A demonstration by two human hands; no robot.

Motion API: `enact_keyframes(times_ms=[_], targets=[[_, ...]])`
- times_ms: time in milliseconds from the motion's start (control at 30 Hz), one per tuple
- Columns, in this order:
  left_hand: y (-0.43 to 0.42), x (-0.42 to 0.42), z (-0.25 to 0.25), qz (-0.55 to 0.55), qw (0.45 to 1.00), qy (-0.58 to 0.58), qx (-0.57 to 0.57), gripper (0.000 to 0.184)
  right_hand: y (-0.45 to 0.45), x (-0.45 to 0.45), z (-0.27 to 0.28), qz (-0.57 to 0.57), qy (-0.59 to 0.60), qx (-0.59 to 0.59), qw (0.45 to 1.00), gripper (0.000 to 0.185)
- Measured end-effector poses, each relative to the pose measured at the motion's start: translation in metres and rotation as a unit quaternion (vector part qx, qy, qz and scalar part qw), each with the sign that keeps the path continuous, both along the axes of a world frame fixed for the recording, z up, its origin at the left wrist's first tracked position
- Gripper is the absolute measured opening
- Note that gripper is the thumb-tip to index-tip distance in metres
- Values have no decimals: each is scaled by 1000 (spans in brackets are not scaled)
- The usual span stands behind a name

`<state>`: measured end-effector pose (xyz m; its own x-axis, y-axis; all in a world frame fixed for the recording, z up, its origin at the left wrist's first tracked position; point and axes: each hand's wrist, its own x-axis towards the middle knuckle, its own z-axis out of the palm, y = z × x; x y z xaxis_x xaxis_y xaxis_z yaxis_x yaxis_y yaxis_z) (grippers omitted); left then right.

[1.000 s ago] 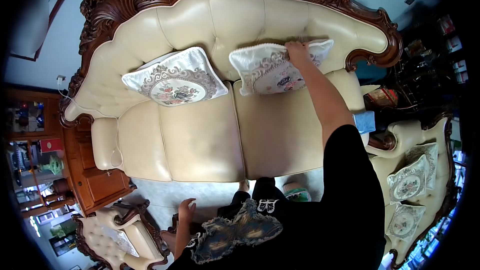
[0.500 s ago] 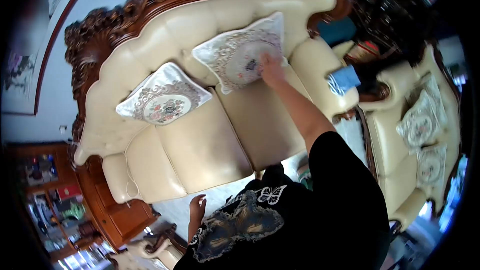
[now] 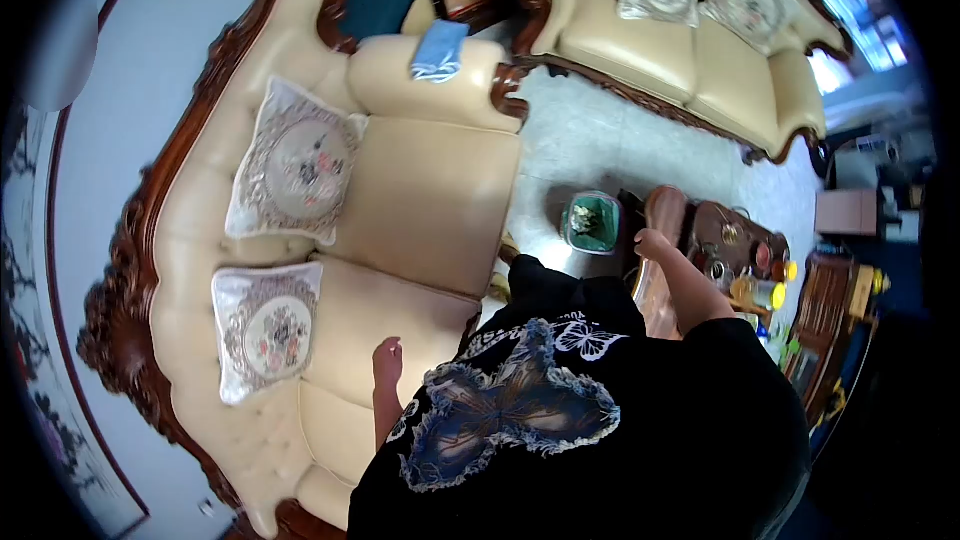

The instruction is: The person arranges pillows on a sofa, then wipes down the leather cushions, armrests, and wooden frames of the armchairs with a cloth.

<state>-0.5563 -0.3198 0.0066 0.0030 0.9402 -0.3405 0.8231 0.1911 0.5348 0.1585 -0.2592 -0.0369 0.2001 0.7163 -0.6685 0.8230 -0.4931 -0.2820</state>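
My left hand (image 3: pixel 388 362) hangs in front of the cream leather sofa (image 3: pixel 430 190), loosely bent, with nothing visible in it. Out to the right, my right hand (image 3: pixel 655 244) is held over the edge of a brown wooden table (image 3: pixel 655 295). Its fingers are curled in and I see nothing in them. Against the sofa back lean two white embroidered cushions, the upper cushion (image 3: pixel 300 168) and the lower cushion (image 3: pixel 268 330), both apart from my hands. A folded blue cloth (image 3: pixel 440 50) lies on the sofa's armrest.
A green-lined bin (image 3: pixel 591 222) stands on the pale floor (image 3: pixel 575 130) beside the table. A second cream sofa (image 3: pixel 630 45) with cushions is at the far side. Jars (image 3: pixel 757 292) and a tray with a glass pot (image 3: pixel 717 268) stand on the table.
My view has turned to the right. My right hand has left the cushion by the armrest and moved over by the wooden table. The left hand stays low before the sofa.
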Motion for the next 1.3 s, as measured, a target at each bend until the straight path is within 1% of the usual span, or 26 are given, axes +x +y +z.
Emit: enact_keyframes(times_ms=[33, 100, 133, 167, 233, 367, 400, 433, 467, 500, 567, 600, 667, 700, 767, 800, 833, 900, 967, 1000, 1033, 1067, 1167, 1200, 1233, 1300], targets=[[29, 13, 8, -16, 1000, 4, -5, 22, -18, 11, -4, -8, -9, 40, 999, 31], [84, 51, 28, -37, 999, -27, 3, 23, -39, 25, -5, -76, 41, 31, 996, 33], [110, 71, 31, -54, 998, -26, 7, 23, -46, 16, 21, -161, 78, 31, 983, 33], [137, 88, 33, -83, 996, -29, 20, 23, -43, 7, 37, -178, 118, 17, 977, 35], [186, 127, 40, -127, 991, -31, 37, 24, -43, -2, 30, -228, 205, -7, 952, 37], [255, 221, 58, -199, 977, -66, 28, 24, -43, -3, 13, -241, 301, -3, 923, 34], [269, 254, 65, -224, 972, -68, 21, 25, -42, 14, 9, -236, 296, -4, 926, 29], [280, 282, 74, -230, 971, -63, 32, 25, -48, 34, -9, -131, 283, 103, 944, 25], [288, 300, 78, -263, 963, -57, 13, 26, -56, 41, -22, -172, 249, 71, 950, 21], [300, 303, 81, -295, 954, -50, -6, 26, -56, 31, -11, -186, 237, 86, 950, 20], [333, 311, 77, -308, 949, -65, 0, 27, -46, 32, 7, -219, 176, 17, 960, 27], [348, 324, 79, -312, 947, -77, -6, 27, -42, 42, -2, -222, 178, 22, 959, 27], [374, 356, 90, -326, 943, -64, 0, 26, -42, 73, -38, -349, 250, 41, 902, 30], [384, 369, 95, -337, 940, -55, 4, 26, -36, 78, -29, -352, 251, 43, 901, 30], [404, 388, 99, -351, 936, -30, -4, 25, -25, 81, -7, -431, 265, 74, 859, 32], [413, 399, 99, -361, 933, -6, -14, 24, -24, 81, -5, -434, 284, 104, 849, 33], [423, 412, 101, -364, 931, -6, -14, 24, -22, 82, -6, -423, 258, 125, 859, 30], [443, 439, 105, -374, 925, -19, -56, 23, -26, 79, 8, -480, 297, 120, 817, 31], [473, 476, 98, -416, 908, -25, -51, 23, -33, 79, -10, -515, 290, 114, 799, 32], [490, 496, 93, -455, 889, -33, -45, 22, -29, 79, 20, -474, 219, 90, 848, 32], [508, 519, 89, -459, 887, -31, -47, 22, -31, 78, 19, -484, 208, 104, 844, 32], [526, 543, 86, -496, 868, -29, -29, 23, -36, 76, 18, -511, 230, 117, 820, 32], [579, 619, 82, -555, 831, -29, 0, 24, -75, 59, -104, -705, 358, 109, 602, 36], [598, 646, 80, -574, 818, -31, 12, 25, -73, 57, -102, -709, 351, 110, 602, 36], [618, 674, 79, -581, 813, -32, 10, 25, -71, 51, -101, -735, 367, 157, 547, 33], [659, 731, 79, -611, 791, -12, 5, 25, -67, 36, -152, -780, 320, 150, 516, 32]])
